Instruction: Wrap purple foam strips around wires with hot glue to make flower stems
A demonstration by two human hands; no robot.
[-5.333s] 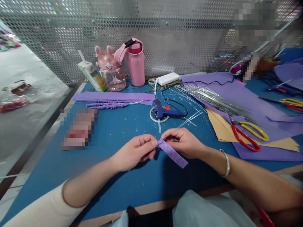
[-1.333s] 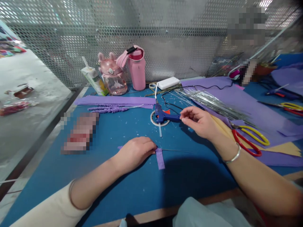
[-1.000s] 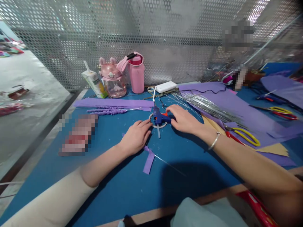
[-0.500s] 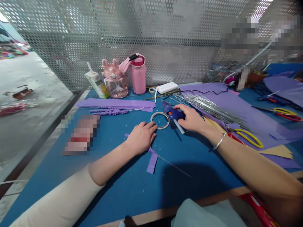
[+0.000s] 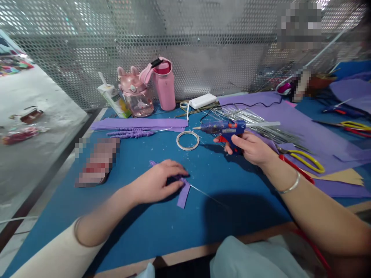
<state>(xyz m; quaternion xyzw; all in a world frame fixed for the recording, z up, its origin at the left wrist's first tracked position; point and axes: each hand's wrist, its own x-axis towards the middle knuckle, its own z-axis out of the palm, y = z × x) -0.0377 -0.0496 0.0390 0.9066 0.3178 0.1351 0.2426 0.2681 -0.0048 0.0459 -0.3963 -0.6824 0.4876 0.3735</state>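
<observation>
My right hand (image 5: 246, 146) is wrapped round the handle of a blue hot glue gun (image 5: 222, 126), fingers by its red trigger. The gun is lifted and level, its nozzle pointing left and a clear glue stick (image 5: 262, 124) out of its back. My left hand (image 5: 162, 179) rests on the table over a purple flower stem, thumb and fingers apart on either side of it. A purple paper strip (image 5: 182, 196) hangs off this stem, and a thin wire (image 5: 205, 194) runs from it to the right. The stem's middle is hidden under my hand. A tape-like ring (image 5: 188, 149) lies between my hands.
Purple strips (image 5: 139, 122) and finished-looking purple sprigs (image 5: 130, 133) lie at the back left, before a pink bottle (image 5: 165, 88) and a clear cup (image 5: 137, 102). Silver wires (image 5: 255, 125), purple sheets (image 5: 313, 133) and yellow-and-red scissors (image 5: 307, 160) lie right. A black cord (image 5: 246, 104) crosses the sheets.
My right hand has raised the glue gun off the table and turned it level, nozzle left. My left hand has left the ring and drawn back onto the purple stem.
</observation>
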